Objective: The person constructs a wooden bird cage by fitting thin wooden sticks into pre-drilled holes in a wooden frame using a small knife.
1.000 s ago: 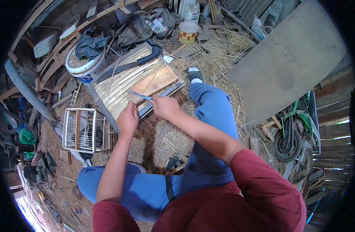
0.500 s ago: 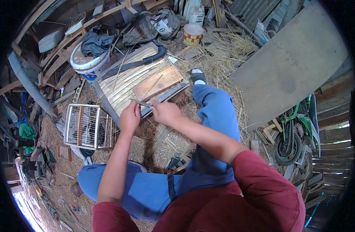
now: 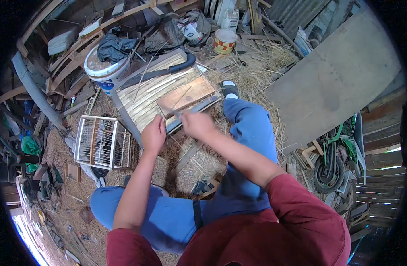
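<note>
My right hand [image 3: 197,124] is closed round a knife [image 3: 171,111], whose narrow blade points left and is smeared by motion. Just left of it my left hand [image 3: 154,134] is held with its fingers pinched together; what they hold, if anything, I cannot make out. Both hands are over the near edge of a low bench topped with pale wooden strips [image 3: 135,98]. A reddish-brown board [image 3: 186,94] lies on the strips beyond my hands, with a thin stick across it. Behind that rests a dark, curved, pipe-like piece [image 3: 181,66].
A white-framed wire cage [image 3: 95,142] stands left of the bench. Behind it are a large white bucket [image 3: 107,71] and a small patterned bucket [image 3: 224,42]. A big flat panel [image 3: 336,80] leans at right, above a green wheeled machine [image 3: 329,173]. Straw covers the floor.
My right hand has moved slightly right with the knife, and its blade has swung away from my left fingers. My left hand sits a little lower. The whole view has shifted slightly.
</note>
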`<action>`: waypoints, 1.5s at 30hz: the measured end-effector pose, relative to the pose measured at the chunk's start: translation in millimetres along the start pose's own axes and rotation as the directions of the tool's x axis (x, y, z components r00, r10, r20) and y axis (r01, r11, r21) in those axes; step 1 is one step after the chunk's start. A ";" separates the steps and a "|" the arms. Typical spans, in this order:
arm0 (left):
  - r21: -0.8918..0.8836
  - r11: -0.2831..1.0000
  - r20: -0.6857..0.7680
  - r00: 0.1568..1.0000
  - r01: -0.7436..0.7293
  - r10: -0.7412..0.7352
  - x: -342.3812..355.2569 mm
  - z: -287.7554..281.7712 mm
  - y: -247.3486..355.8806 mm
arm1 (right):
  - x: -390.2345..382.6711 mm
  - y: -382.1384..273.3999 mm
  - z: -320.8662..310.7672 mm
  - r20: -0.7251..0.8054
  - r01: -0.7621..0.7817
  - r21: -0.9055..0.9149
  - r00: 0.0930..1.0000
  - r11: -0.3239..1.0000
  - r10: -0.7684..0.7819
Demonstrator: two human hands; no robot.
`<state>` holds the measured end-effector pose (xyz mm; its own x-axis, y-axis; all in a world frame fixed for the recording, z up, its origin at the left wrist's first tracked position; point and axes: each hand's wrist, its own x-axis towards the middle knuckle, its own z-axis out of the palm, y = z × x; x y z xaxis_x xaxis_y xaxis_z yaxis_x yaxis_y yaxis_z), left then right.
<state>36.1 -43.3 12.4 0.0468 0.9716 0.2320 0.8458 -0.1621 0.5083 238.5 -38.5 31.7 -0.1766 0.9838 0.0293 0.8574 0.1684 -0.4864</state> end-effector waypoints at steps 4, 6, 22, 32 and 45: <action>-0.037 0.999 0.002 1.000 0.010 -0.010 -0.5 -0.4 4.3 | 7.8 10.4 2.3 -0.063 0.028 -0.003 0.998 1.000 -0.028; -0.030 1.000 -0.005 1.000 0.003 -0.003 -2.4 0.5 5.4 | 13.8 10.7 0.8 -0.121 -0.019 0.021 0.992 1.000 0.022; 0.048 0.999 -0.027 1.000 0.002 -0.001 -7.2 0.5 5.8 | -2.0 6.2 3.5 -0.041 0.033 -0.024 0.999 0.999 -0.034; 0.015 0.999 -0.073 0.996 -0.050 0.051 -9.2 -0.8 2.5 | 11.3 7.8 -5.8 -0.031 -0.011 -0.031 0.999 0.999 0.010; -0.011 1.000 -0.066 0.997 -0.029 0.028 -5.9 2.5 5.3 | 8.9 25.8 3.6 -0.016 0.082 -0.098 0.996 0.992 -0.084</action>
<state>41.6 -49.5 11.6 0.0354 0.9533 0.3000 0.8382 -0.1918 0.5105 257.3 -25.6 16.3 -0.2405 0.9670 0.0840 0.8831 0.2539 -0.3945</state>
